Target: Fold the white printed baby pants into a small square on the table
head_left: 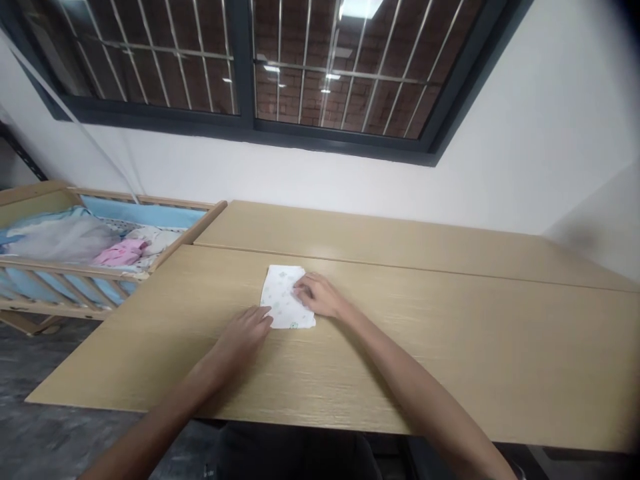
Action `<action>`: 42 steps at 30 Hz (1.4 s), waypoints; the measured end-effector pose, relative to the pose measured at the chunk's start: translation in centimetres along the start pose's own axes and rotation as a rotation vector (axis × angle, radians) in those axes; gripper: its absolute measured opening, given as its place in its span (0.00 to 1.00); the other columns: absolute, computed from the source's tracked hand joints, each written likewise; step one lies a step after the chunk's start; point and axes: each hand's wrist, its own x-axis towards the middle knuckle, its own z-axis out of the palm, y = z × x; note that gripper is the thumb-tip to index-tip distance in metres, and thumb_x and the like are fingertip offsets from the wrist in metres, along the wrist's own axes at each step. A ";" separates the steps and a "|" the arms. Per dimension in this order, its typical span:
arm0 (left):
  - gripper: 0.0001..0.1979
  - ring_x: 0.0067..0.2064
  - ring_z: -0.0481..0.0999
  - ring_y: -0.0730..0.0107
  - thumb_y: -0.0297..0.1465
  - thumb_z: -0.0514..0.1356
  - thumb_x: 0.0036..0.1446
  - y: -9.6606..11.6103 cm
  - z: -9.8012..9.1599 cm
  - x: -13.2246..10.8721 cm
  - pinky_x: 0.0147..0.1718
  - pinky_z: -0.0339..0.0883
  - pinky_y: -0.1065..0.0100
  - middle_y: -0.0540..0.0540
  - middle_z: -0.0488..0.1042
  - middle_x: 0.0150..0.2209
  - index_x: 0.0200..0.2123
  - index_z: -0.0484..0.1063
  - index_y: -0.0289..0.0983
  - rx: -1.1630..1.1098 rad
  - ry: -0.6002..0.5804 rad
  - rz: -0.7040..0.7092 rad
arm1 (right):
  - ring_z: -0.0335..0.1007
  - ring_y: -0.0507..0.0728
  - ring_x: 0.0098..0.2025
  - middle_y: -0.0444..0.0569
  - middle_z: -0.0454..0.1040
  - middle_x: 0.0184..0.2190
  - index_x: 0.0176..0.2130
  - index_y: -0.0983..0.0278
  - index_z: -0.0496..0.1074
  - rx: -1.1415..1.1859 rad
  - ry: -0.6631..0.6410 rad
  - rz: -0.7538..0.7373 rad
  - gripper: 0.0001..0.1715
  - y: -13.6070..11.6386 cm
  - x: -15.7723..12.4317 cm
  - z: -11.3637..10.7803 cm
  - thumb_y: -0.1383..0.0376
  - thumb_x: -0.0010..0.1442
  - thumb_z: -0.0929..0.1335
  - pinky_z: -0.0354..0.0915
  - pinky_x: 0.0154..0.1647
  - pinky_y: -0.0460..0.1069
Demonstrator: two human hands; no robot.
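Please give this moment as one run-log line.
white patterned cloth: on table; left hand: at left edge; right hand: over right side

You are facing the worktop [450, 347], with the cloth [283, 297] lying on it, left of centre. Your left hand [251, 327] is resting at the cloth's near left corner; your right hand [321, 295] is reaching over its right edge. Behind a seam, the rear worktop [350, 235] is running along the wall [300, 180], with the window [245, 67] sitting above. On your left, the crib [193, 232] is standing just beside both worktops, a net [70, 240] lying inside it and a garment [123, 253] lying right of the net. Floor [30, 373] is stretching below the crib.
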 end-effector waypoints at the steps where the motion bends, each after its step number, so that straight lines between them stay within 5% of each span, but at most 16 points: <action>1: 0.17 0.55 0.77 0.52 0.19 0.47 0.65 -0.1 0.0 0.1 0.57 0.69 0.49 0.33 0.76 0.55 0.47 0.74 0.32 -0.002 -0.001 0.006 | 0.71 0.64 0.55 0.59 0.77 0.51 0.52 0.66 0.75 0.063 -0.036 -0.004 0.20 0.1 -0.9 -0.5 0.55 0.71 0.64 0.64 0.59 0.60; 7: 0.18 0.46 0.78 0.55 0.27 0.44 0.70 -0.3 -1.1 1.1 0.50 0.69 0.54 0.37 0.79 0.45 0.44 0.73 0.36 -0.211 -0.024 -0.111 | 0.47 0.69 0.75 0.61 0.50 0.74 0.71 0.65 0.59 0.151 -0.263 -0.011 0.56 -0.8 -5.0 -1.6 0.42 0.55 0.75 0.51 0.72 0.63; 13: 0.16 0.50 0.77 0.57 0.42 0.51 0.69 -0.2 -3.6 1.0 0.49 0.69 0.60 0.43 0.79 0.48 0.47 0.74 0.41 -0.503 -0.166 -0.179 | 0.67 0.65 0.64 0.57 0.72 0.62 0.60 0.61 0.73 0.089 -0.111 0.001 0.24 -1.8 -5.9 -1.3 0.67 0.65 0.67 0.60 0.65 0.64; 16: 0.19 0.53 0.76 0.53 0.44 0.62 0.59 -0.3 -4.0 1.0 0.53 0.68 0.58 0.44 0.78 0.52 0.50 0.75 0.43 -0.543 -0.183 -0.188 | 0.75 0.62 0.52 0.53 0.80 0.51 0.55 0.60 0.75 0.144 -0.109 0.035 0.17 -2.1 -5.3 -1.7 0.65 0.69 0.66 0.65 0.57 0.60; 20: 0.18 0.46 0.78 0.54 0.43 0.57 0.62 -1.2 -3.4 2.2 0.46 0.69 0.61 0.43 0.80 0.47 0.47 0.76 0.39 -0.644 -0.153 -0.297 | 0.75 0.60 0.45 0.53 0.80 0.46 0.52 0.63 0.75 0.286 -0.077 0.099 0.16 -2.0 -4.2 -2.0 0.59 0.72 0.63 0.67 0.50 0.55; 25: 0.19 0.33 0.75 0.63 0.45 0.58 0.61 -3.0 -1.6 5.4 0.32 0.65 0.67 0.47 0.77 0.33 0.45 0.73 0.36 -0.613 0.068 -0.484 | 0.73 0.59 0.42 0.53 0.78 0.44 0.49 0.64 0.71 0.332 0.076 0.203 0.17 -0.3 -2.6 -0.6 0.55 0.71 0.64 0.66 0.44 0.52; 30: 0.19 0.38 0.77 0.63 0.39 0.58 0.63 -4.5 0.1 7.7 0.36 0.67 0.66 0.46 0.78 0.38 0.53 0.66 0.36 -0.545 0.143 -0.525 | 0.68 0.55 0.34 0.47 0.73 0.36 0.42 0.64 0.67 0.351 0.244 0.410 0.17 2.4 -0.9 1.8 0.55 0.61 0.71 0.65 0.35 0.50; 33: 0.17 0.39 0.78 0.58 0.37 0.58 0.63 -4.9 0.8 8.1 0.40 0.69 0.61 0.45 0.78 0.38 0.53 0.66 0.38 -0.469 0.160 -0.534 | 0.70 0.56 0.37 0.48 0.73 0.38 0.46 0.64 0.66 0.376 0.287 0.457 0.20 2.8 -0.6 2.4 0.56 0.60 0.71 0.69 0.38 0.51; 36: 0.19 0.52 0.76 0.50 0.35 0.58 0.62 -4.5 1.5 8.2 0.52 0.68 0.52 0.38 0.77 0.47 0.55 0.65 0.36 -0.383 0.230 -0.515 | 0.72 0.62 0.48 0.57 0.71 0.50 0.55 0.65 0.64 0.203 0.399 0.414 0.25 1.6 -0.9 2.2 0.58 0.62 0.70 0.71 0.49 0.57; 39: 0.25 0.66 0.64 0.49 0.38 0.56 0.66 -3.3 2.5 8.4 0.64 0.59 0.50 0.33 0.66 0.63 0.62 0.60 0.35 -0.337 0.313 -0.416 | 0.64 0.66 0.63 0.63 0.66 0.60 0.60 0.65 0.64 -0.048 0.483 0.181 0.25 -0.3 -1.2 1.9 0.60 0.67 0.65 0.64 0.63 0.62; 42: 0.32 0.72 0.56 0.52 0.44 0.50 0.70 -1.7 4.1 8.4 0.68 0.55 0.50 0.32 0.57 0.71 0.70 0.50 0.33 -0.280 0.343 -0.226 | 0.56 0.65 0.70 0.62 0.63 0.67 0.65 0.65 0.64 -0.170 0.328 -0.066 0.26 -1.4 -1.0 2.2 0.62 0.71 0.60 0.56 0.70 0.63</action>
